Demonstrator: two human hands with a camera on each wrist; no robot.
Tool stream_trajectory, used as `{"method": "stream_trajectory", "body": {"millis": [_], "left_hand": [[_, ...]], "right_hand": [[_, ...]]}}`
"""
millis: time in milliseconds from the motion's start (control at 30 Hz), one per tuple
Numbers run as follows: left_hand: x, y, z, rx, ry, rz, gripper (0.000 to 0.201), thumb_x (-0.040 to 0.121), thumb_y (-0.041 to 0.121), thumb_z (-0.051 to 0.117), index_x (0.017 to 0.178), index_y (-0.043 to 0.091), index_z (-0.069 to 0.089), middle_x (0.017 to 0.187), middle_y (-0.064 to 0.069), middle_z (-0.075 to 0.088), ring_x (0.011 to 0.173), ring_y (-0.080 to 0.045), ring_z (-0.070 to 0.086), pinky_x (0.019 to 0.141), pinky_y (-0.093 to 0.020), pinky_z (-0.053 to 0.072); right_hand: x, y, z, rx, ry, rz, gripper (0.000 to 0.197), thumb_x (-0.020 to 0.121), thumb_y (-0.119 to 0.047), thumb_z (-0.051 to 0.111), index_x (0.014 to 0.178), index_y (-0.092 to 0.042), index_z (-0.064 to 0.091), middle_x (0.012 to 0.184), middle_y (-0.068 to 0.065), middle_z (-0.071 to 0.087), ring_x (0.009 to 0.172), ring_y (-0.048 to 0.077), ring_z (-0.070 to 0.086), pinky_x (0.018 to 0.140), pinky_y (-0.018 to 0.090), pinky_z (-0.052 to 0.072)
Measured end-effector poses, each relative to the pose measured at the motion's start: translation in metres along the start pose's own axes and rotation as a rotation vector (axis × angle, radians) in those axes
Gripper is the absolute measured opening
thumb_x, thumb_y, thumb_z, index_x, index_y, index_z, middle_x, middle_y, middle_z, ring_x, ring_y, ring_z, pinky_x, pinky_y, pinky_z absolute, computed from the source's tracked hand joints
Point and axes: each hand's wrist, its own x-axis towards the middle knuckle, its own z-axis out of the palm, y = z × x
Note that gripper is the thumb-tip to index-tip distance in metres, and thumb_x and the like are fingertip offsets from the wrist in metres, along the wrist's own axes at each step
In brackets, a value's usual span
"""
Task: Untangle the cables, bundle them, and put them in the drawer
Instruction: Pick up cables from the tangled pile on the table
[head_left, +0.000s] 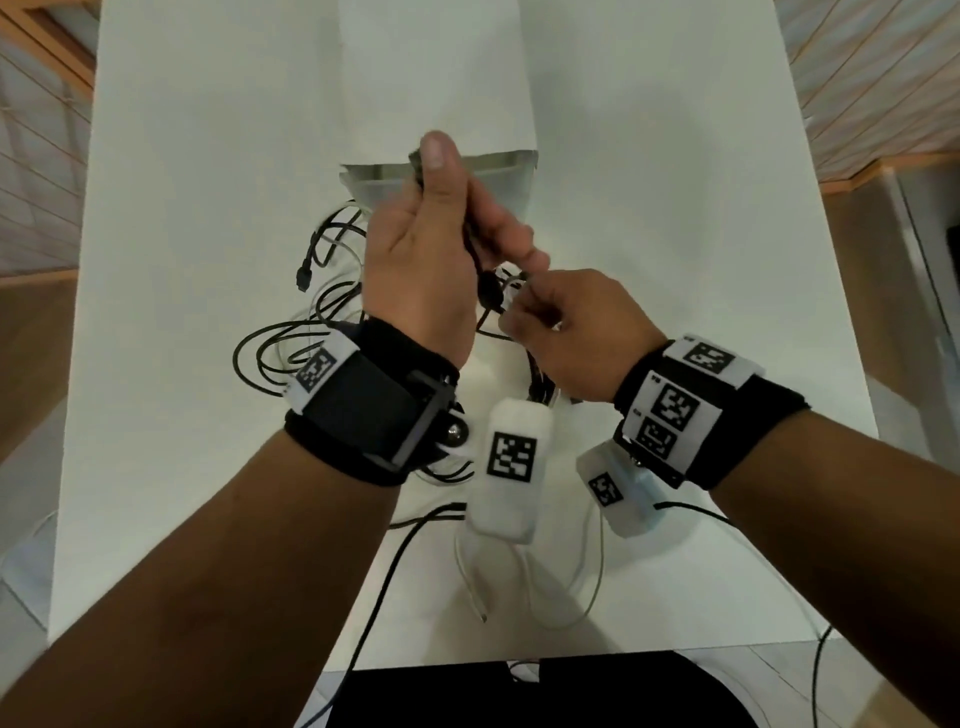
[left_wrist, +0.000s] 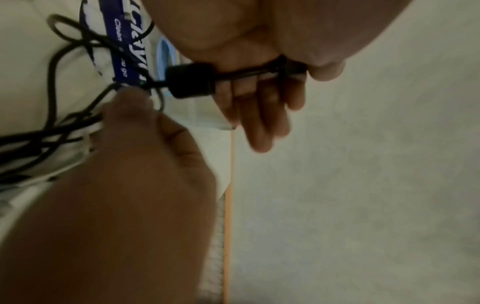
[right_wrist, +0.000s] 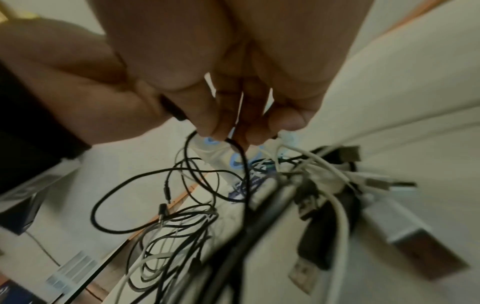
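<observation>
1. Head view: forearms with banded wrist cameras are filling the near edge. Beyond them the left hand (head_left: 421, 260) is holding a black cable (head_left: 470, 236) upright above the white table (head_left: 675, 208), thumb pressing its plug end against the fingers, so that hand is closed around the cable. The right hand (head_left: 566, 332) is pinching a thin strand just beside a round black lump on the same cable. The tangle of cables (head_left: 322, 312) is lying on the table beneath and left of the hands, some strands trailing over the near edge. I cannot pick out a drawer for certain. My guess at the risk: lifting the black cable while it is looping through the pile could be dragging the whole tangle up or tightening a knot.

2. Left wrist view: the left-hand fingers (left_wrist: 262, 115) are curling loosely, with the cable running across them from a black cylindrical block (left_wrist: 191, 81); the thumb is clamping the far end. The block may be catching on other loops if pulled through.

3. Right wrist view: the right-hand fingertips (right_wrist: 215, 127) are nipping a thin black strand, fully closed on it. Below, black and white leads with USB plugs (right_wrist: 306, 205) are crossing each other; a plug snagging could be jerking the strand from this light pinch.
</observation>
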Motion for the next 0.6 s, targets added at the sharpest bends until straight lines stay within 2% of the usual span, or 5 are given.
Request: {"method": "stream_trajectory", "body": {"millis": [133,233,400,500,600], "left_hand": [[0.007,0.015,-0.002,-0.156,0.041,-0.040,0.054,0.107,0.039,0.029,0.062,0.012,0.042,0.044,0.000,0.030,0.038,-0.018,0.028,0.058,-0.035,0.049],[0.008,0.018,-0.003,-0.025,0.010,0.008,0.052,0.106,0.036,0.037,0.059,0.014,0.037,0.046,0.000,0.022,0.036,-0.018,0.019,0.046,-0.026,0.032],[-0.001,0.006,-0.017,0.809,-0.409,0.422,0.045,0.092,0.030,0.061,0.053,0.027,0.039,0.047,0.012,0.028,0.043,-0.008,0.029,0.050,-0.034,0.034],[-0.007,0.000,-0.012,1.322,-0.712,0.399,0.034,0.095,0.035,0.053,0.063,0.027,0.060,0.055,0.010,0.046,0.060,-0.006,0.057,0.058,-0.025,0.034],[-0.009,-0.009,-0.005,1.612,-0.687,0.288,0.039,0.098,0.045,0.042,0.089,0.016,0.066,0.077,0.002,0.057,0.081,-0.025,0.060,0.065,-0.032,0.038]], "right_hand": [[-0.001,0.008,0.005,0.167,-0.034,0.021,0.013,0.088,-0.019,0.067,0.089,-0.020,0.054,0.077,-0.007,0.067,0.062,0.007,0.057,0.060,0.023,0.045],[-0.001,0.007,0.003,0.503,0.082,0.145,0.007,0.092,-0.007,0.062,0.089,-0.011,0.056,0.065,0.003,0.065,0.049,0.011,0.058,0.053,0.025,0.048],[0.002,0.007,-0.020,0.982,0.032,0.253,0.010,0.092,0.002,0.055,0.086,-0.004,0.060,0.059,0.010,0.050,0.044,0.019,0.037,0.049,0.029,0.041],[-0.001,0.011,-0.023,1.064,-0.091,0.284,0.018,0.088,0.012,0.050,0.097,-0.001,0.058,0.068,0.013,0.053,0.050,0.020,0.042,0.054,0.032,0.043],[-0.005,0.015,-0.019,1.024,-0.112,0.279,0.029,0.087,0.019,0.046,0.094,-0.008,0.055,0.077,0.011,0.061,0.058,0.022,0.055,0.060,0.038,0.053]]}}
